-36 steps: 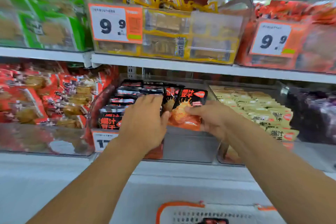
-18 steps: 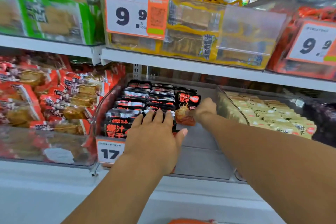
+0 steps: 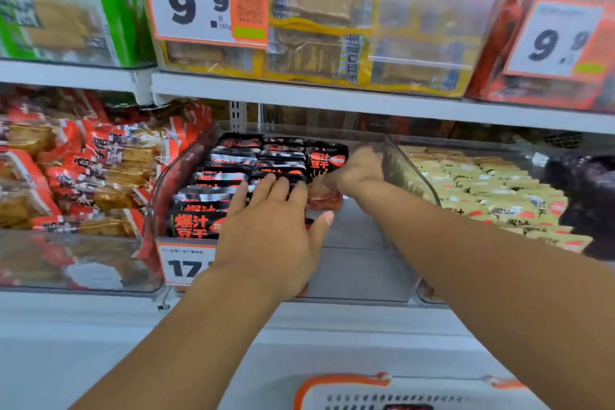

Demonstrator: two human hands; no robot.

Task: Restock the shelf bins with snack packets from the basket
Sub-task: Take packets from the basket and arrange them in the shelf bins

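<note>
Clear plastic shelf bin [image 3: 396,156], lower shelf, centre: left part filled with rows of black snack packets [image 3: 233,176] printed in red and white; right part bare. Left hand [image 3: 271,236]: fingers straight and together, lying flat on the front rows of packets. Right hand [image 3: 361,170]: reaching deep into the bin, fingers closed round one black-and-orange packet [image 3: 324,176] standing upright beside the stacked rows. Price tag [image 3: 181,265] on the bin front, partly covered by the left wrist. Neighbouring bins: red packets [image 3: 76,170] to the left, pale yellow packets [image 3: 489,190] to the right. White basket with orange rim [image 3: 339,381] at the bottom edge.
</note>
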